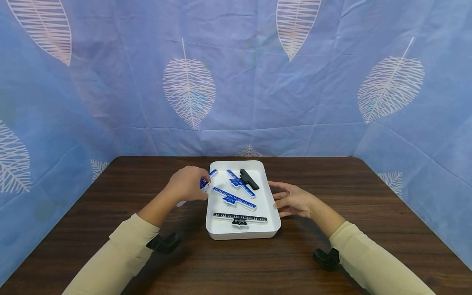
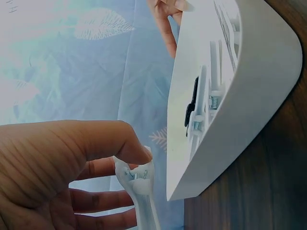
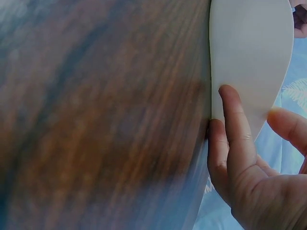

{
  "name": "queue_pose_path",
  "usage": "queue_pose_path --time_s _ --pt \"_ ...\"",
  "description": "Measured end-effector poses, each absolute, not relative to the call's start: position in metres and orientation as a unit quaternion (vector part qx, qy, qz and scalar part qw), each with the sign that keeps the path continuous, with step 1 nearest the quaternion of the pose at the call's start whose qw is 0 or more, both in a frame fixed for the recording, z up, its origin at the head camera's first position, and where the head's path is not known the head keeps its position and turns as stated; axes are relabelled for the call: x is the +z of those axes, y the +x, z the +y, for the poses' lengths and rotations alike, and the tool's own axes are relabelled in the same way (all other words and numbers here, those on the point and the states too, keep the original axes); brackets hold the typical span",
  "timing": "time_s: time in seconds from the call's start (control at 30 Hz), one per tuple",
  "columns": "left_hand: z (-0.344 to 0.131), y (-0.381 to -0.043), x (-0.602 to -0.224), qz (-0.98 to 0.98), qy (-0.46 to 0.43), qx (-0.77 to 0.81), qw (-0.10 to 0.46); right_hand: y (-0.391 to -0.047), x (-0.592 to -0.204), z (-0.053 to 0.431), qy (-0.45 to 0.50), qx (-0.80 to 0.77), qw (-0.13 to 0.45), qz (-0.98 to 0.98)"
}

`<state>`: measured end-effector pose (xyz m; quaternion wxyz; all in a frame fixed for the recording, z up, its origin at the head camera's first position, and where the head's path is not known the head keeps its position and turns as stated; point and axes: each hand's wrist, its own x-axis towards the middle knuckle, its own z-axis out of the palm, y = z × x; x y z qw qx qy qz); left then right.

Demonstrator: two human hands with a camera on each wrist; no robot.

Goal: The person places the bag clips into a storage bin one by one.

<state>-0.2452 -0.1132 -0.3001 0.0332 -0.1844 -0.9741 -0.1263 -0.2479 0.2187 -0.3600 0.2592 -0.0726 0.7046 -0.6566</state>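
Note:
My left hand [image 1: 189, 183] pinches a blue-and-white spring clip [image 1: 204, 186] with a piano-key strip, held just off the tray's left rim. In the left wrist view the white back of this clip and its metal spring show between thumb and fingers. A white tray [image 1: 243, 236] lies in the middle of the table. Inside it are two blue piano-key clips [image 1: 234, 199], a black piano-key clip [image 1: 240, 219] near the front and a plain black clip [image 1: 249, 179] towards the back. My right hand [image 1: 293, 200] rests its extended fingertips against the tray's right wall.
Dark wood tabletop [image 1: 332, 176] surrounds the tray on all sides. A blue cloth with white leaf prints [image 1: 236, 82] hangs behind the table and along both sides. Black straps with camera mounts [image 1: 164, 243] sit at both wrists.

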Motion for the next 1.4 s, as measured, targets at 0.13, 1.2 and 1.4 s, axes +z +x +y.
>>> queue_pose_path --time_s 0.13,1.2,1.4 --pt "-0.107 -0.248 -0.299 -0.975 -0.184 -0.120 0.026 -0.248 -0.360 0.219 -0.075 -0.657 0.261 0.703" --pt "-0.064 -0.275 -0.300 -0.981 -0.162 -0.110 -0.001 -0.247 -0.361 0.220 -0.074 -0.656 0.257 0.706" --pt "-0.057 -0.279 -0.302 -0.981 -0.164 -0.104 -0.011 -0.248 -0.360 0.219 -0.073 -0.658 0.257 0.705"
